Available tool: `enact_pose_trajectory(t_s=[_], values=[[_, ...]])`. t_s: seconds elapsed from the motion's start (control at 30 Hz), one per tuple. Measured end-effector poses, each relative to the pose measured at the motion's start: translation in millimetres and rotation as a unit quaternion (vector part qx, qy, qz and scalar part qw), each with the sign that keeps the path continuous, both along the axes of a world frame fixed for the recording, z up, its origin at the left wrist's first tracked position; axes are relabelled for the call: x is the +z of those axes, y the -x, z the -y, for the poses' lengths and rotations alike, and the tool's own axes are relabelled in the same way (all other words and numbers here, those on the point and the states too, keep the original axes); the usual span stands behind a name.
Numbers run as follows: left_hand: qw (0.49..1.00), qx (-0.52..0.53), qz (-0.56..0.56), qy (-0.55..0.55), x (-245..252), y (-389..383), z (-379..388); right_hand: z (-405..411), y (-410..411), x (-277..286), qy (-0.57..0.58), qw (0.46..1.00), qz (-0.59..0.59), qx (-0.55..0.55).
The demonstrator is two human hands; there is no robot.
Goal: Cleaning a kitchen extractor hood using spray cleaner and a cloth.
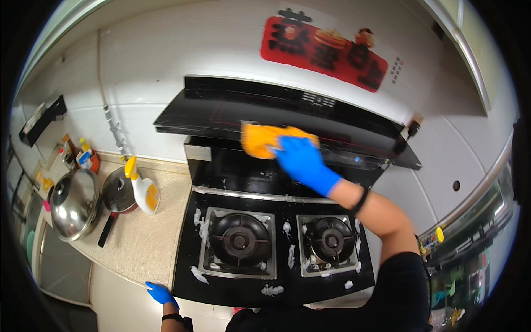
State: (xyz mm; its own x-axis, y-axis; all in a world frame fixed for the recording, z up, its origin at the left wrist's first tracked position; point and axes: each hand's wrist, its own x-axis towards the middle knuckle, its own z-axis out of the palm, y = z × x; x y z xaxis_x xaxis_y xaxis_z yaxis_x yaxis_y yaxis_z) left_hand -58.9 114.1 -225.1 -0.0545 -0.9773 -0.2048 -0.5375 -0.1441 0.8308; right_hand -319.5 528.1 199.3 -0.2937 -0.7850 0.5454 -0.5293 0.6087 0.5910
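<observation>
My right hand (pixel 305 162), in a blue glove, presses an orange cloth (pixel 259 140) against the front edge of a black range hood (pixel 249 106). Below it lies a black two-burner gas stove (pixel 286 207) with patches of white foam around the left burner (pixel 239 240) and the right burner (pixel 332 240). My left hand (pixel 161 293), also in a blue glove, is at the front edge of the speckled countertop (pixel 141 253), near the stove's front left corner. It holds nothing that I can see; its fingers are partly spread.
Left on the counter stand a white spray bottle with a yellow trigger (pixel 146 193), a lidded pan with a black handle (pixel 118 191) and a large wok with a steel lid (pixel 74 203). Bottles (pixel 68 153) stand behind. A plug (pixel 412 126) is on the wall right of the hood.
</observation>
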Motion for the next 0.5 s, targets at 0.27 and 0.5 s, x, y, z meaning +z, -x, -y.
enact_pose_trajectory(t_s=[0.27, 0.5], values=[[1.000, -0.005, -0.013, -0.013, 1, -2, 1, -27, 3, 5, 0.049, 0.996, 0.069, 0.005], [1.000, 0.013, -0.004, 0.017, 13, 8, -7, -94, -3, -37, 0.161, 0.981, -0.091, -0.061]])
